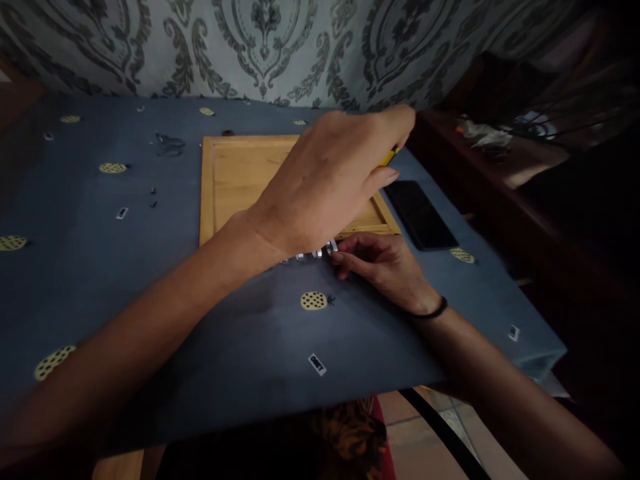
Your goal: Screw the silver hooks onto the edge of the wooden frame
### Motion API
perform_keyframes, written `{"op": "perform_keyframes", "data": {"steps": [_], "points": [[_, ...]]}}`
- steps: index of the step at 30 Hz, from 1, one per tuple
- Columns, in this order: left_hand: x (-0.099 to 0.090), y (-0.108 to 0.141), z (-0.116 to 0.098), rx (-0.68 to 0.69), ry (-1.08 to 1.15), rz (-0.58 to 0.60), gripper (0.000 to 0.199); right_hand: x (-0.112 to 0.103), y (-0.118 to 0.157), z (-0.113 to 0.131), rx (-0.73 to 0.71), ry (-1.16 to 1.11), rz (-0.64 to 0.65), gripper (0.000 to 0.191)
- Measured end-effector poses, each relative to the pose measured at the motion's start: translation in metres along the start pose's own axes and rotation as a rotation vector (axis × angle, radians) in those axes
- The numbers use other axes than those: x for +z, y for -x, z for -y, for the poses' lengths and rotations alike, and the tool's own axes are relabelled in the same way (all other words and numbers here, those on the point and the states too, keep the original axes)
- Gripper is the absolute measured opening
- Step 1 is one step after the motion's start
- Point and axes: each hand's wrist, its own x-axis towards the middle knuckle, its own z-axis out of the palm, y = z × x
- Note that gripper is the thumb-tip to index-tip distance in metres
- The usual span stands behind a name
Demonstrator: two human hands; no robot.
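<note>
A wooden board with a raised rim (240,167) lies on the blue tablecloth, partly hidden by my left arm. My left hand (333,173) reaches across above it, fingers closed around a tool with a yellow and black handle (391,157); the rest of that tool is hidden. Along the board's near edge sits a row of several shiny silver metal pieces (317,253). My right hand (383,267), a black band at its wrist, pinches the rightmost silver metal piece (332,247) between thumb and fingers.
A black phone (423,215) lies right of the board. Dark pliers (170,141) rest at the back left, with small dark bits (153,191) nearer. A patterned curtain (260,53) hangs behind the table. Clutter (485,133) sits on a dark surface at right.
</note>
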Motion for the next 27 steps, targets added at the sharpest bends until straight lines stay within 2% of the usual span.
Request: {"op": "perform_keyframes", "data": {"steps": [5,9,14,17,27], "points": [[0.002,0.001,0.002,0.035,-0.015,-0.017,0.020,0.000,0.000,-0.001,-0.021,-0.021,0.002,0.041],[0.001,0.000,0.001,0.024,-0.051,0.003,0.012,0.000,-0.001,-0.002,-0.017,-0.037,0.001,0.041],[-0.004,-0.002,-0.004,0.041,-0.015,0.076,0.030,0.000,-0.001,-0.004,-0.019,-0.047,0.006,0.040],[-0.006,-0.001,-0.005,0.028,-0.001,0.111,0.031,-0.001,-0.001,-0.004,-0.027,-0.039,0.016,0.040],[0.006,0.004,-0.001,0.081,-0.003,0.041,0.032,-0.001,-0.002,-0.001,-0.034,-0.026,0.024,0.039]]}}
